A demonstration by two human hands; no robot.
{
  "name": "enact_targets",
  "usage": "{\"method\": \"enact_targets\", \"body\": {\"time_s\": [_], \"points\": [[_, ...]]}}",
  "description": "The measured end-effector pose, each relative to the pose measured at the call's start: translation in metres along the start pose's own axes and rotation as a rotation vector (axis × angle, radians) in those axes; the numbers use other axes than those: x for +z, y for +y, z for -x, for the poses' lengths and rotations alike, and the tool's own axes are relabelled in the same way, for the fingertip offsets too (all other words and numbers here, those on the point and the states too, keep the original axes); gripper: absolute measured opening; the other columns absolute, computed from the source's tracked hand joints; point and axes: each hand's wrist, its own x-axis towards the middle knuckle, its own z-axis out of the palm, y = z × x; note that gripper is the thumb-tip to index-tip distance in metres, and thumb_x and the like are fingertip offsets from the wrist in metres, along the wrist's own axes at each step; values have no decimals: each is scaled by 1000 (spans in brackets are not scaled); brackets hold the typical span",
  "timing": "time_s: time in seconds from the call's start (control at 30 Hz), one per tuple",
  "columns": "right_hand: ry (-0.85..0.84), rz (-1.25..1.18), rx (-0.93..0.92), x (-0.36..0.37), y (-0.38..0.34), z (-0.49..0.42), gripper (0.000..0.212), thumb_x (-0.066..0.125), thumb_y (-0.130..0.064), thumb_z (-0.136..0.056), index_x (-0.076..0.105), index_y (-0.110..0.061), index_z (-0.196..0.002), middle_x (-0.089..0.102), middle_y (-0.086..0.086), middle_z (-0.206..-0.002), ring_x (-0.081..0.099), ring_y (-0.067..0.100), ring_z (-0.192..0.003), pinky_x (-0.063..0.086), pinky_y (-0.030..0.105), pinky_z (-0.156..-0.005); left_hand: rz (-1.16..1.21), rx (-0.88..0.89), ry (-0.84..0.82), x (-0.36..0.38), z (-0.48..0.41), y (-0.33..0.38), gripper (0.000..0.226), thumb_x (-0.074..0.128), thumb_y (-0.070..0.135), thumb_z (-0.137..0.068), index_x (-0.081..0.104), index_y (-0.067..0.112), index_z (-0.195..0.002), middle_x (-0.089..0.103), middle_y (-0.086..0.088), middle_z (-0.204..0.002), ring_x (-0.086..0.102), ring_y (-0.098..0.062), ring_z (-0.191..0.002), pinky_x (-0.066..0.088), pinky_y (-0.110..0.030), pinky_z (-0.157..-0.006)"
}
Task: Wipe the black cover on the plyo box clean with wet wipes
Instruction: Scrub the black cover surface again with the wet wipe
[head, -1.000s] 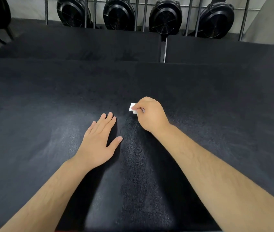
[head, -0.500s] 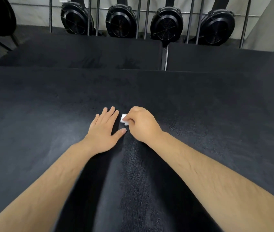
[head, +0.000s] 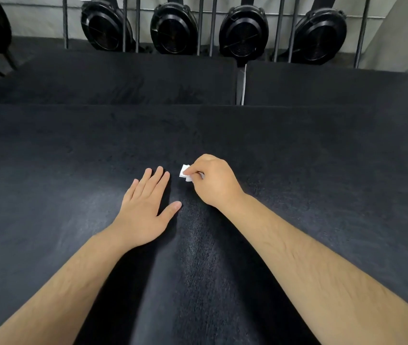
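The black cover (head: 322, 170) of the plyo box fills most of the head view, with a textured, slightly sheened surface. My right hand (head: 213, 181) pinches a small folded white wet wipe (head: 185, 173) and holds it against the cover near the middle. Only the wipe's left corner shows past my fingers. My left hand (head: 145, 207) lies flat on the cover just left of the wipe, fingers straight and thumb spread, a small gap between it and the wipe.
Beyond the cover's far edge stand two more black-topped boxes (head: 113, 80), split by a narrow gap (head: 241, 83). Behind them, several black round fan-like units (head: 173, 28) lean against vertical metal bars by a grey wall.
My right hand slid the wipe left toward my left hand, then back a little to the right. My left hand stayed flat on the cover. The view tilted slightly.
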Motion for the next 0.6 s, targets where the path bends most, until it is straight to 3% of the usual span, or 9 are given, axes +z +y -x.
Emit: {"method": "enact_targets", "body": {"time_s": [0.23,0.33,0.43,0.53,0.6], "points": [[-53,134,123,-8,-6,-34,23,62,-9,-93,79,-20,-103,62,-2,-114,61,21,-106,52,35,-92,-7,-5,-29,-5,2,3,93,6,77,-81,0,29,-160,-13,16,-165,-23,-3,-148,-15,-29,-121],[-93,121,25,-4,-17,-14,23,60,-9,-95,79,-19,-102,62,-2,-111,61,19,-103,52,33,-91,7,-12,-40,-7,3,5,95,6,78,-80,2,29,-160,-12,15,-165,-21,-4,-149,-14,-29,-121],[-124,108,-16,-10,-8,-18,25,59,-8,-94,80,-21,-99,62,-4,-106,61,18,-100,53,35,-89,0,-33,-69,-15,-3,6,96,16,82,-79,8,32,-160,-5,16,-166,-13,-7,-152,-1,-37,-122],[-67,151,118,-19,10,-55,29,59,-5,-91,80,-23,-101,63,-5,-110,61,20,-103,53,37,-91,-71,-17,-114,-27,-9,8,88,37,79,-86,19,33,-158,7,15,-165,2,-12,-151,12,-41,-120],[-46,158,152,-15,8,-64,27,59,-4,-91,79,-19,-102,64,-2,-112,62,23,-105,53,38,-91,-86,3,-119,-38,-17,6,95,34,87,-73,32,34,-152,22,17,-157,18,-13,-144,21,-39,-116]]}}
